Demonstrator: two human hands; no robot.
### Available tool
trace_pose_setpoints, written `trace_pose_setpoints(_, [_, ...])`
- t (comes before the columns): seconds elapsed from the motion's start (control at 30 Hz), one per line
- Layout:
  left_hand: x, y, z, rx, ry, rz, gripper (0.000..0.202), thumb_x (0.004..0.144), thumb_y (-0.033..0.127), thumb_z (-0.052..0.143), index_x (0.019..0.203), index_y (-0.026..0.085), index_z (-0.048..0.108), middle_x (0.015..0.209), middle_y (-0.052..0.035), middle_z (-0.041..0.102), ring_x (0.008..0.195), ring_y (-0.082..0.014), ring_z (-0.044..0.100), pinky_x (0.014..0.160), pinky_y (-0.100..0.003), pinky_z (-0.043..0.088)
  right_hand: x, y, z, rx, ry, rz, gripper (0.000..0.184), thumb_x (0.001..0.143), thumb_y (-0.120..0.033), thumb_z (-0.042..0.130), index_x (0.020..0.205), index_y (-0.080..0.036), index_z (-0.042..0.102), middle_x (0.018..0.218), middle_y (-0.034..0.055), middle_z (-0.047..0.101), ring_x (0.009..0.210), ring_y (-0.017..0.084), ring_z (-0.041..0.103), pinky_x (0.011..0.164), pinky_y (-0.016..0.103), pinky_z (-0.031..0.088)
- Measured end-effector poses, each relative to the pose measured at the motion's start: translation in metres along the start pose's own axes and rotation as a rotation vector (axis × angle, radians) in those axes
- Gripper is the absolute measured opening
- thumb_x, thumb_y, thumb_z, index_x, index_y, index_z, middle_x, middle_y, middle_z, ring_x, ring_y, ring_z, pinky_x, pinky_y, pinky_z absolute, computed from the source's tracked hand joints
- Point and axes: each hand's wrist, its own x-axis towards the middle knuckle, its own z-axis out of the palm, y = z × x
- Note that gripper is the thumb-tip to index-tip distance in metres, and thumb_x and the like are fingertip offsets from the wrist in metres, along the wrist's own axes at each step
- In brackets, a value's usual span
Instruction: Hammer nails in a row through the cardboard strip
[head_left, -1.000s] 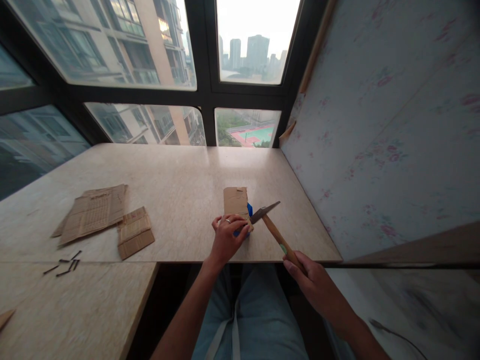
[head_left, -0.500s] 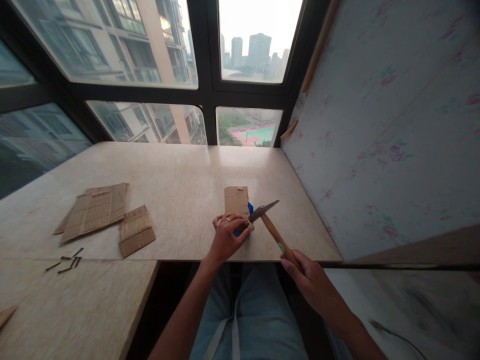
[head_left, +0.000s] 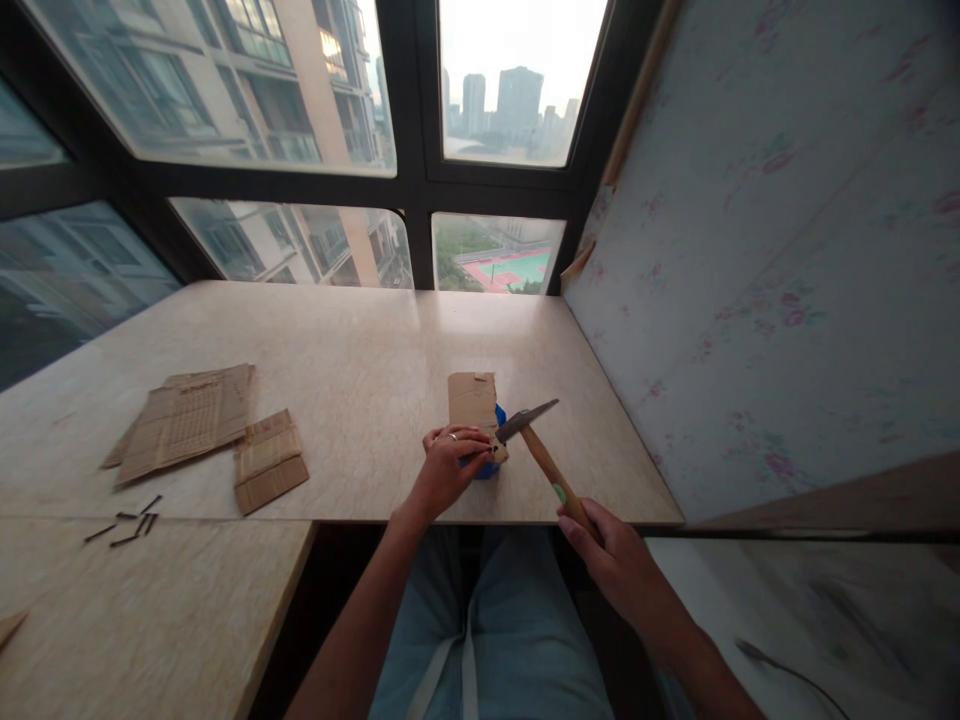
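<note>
My right hand [head_left: 604, 540] is wrapped round the wooden handle of a hammer [head_left: 551, 465]. The hammer's dark metal head slants just above and right of my left fingertips. My left hand [head_left: 450, 470], with a ring on one finger, pinches a small dark nail [head_left: 495, 448] at the near end of a cardboard piece [head_left: 472, 398]. The fingers partly hide the nail, and its tip cannot be seen. Under the cardboard, a blue object [head_left: 487, 470] shows at the right and near sides; most of it is covered.
Several dark nails [head_left: 135, 522] lie loose on the left of the stone-look counter [head_left: 360, 400]. Behind them are stacked cardboard sheets [head_left: 187, 420] and a smaller cardboard piece [head_left: 271, 462]. Windows stand at the back, a flowered wall [head_left: 750, 300] at the right. A cable [head_left: 787, 672] lies lower right.
My left fingers have shifted slightly left and down, baring more of the cardboard's near end and the blue object. The hammer stays almost in place.
</note>
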Motion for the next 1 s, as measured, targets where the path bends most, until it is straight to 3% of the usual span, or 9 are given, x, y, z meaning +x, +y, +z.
trace_pose_setpoints(0.33, [0.005,0.004,-0.005,-0.007,-0.072,-0.061,0.009,0.082,0.023,0.066,0.083,0.025,0.075,0.100,-0.0038,0.075,0.108,-0.0245,0.061,0.101,-0.049,0.028,0.002,0.009,0.007,0.019,-0.002,-0.008,0.040,0.093,-0.048,0.040,0.097,-0.015,0.061,0.078,0.0030,0.063,0.071,0.019,0.056,0.063,0.029,0.039])
trace_pose_setpoints(0.77, [0.007,0.005,-0.006,-0.030,-0.090,-0.079,0.011,0.081,0.020,0.066,0.078,0.025,0.075,0.099,-0.0038,0.074,0.106,-0.0247,0.061,0.100,-0.047,0.031,0.000,0.011,0.005,0.037,0.023,0.006,0.042,0.092,-0.050,0.041,0.100,-0.015,0.062,0.080,0.0035,0.064,0.072,0.020,0.057,0.065,0.030,0.039])
trace_pose_setpoints(0.87, [0.007,0.001,-0.008,-0.062,-0.092,-0.048,0.010,0.079,0.024,0.069,0.087,0.025,0.075,0.099,-0.0052,0.074,0.105,-0.0251,0.063,0.098,-0.046,0.036,-0.001,0.014,0.006,0.048,0.037,0.009,0.043,0.092,-0.051,0.042,0.101,-0.015,0.064,0.080,0.0037,0.065,0.073,0.020,0.057,0.066,0.030,0.040])
trace_pose_setpoints(1.0, [0.000,-0.004,-0.018,-0.098,-0.003,0.027,0.035,0.076,0.030,0.072,0.110,0.024,0.069,0.112,-0.0090,0.071,0.111,-0.0261,0.061,0.099,-0.047,0.040,-0.003,0.016,0.006,0.081,0.067,0.014,0.044,0.090,-0.053,0.045,0.100,-0.015,0.065,0.081,0.0044,0.066,0.074,0.020,0.058,0.065,0.029,0.041])
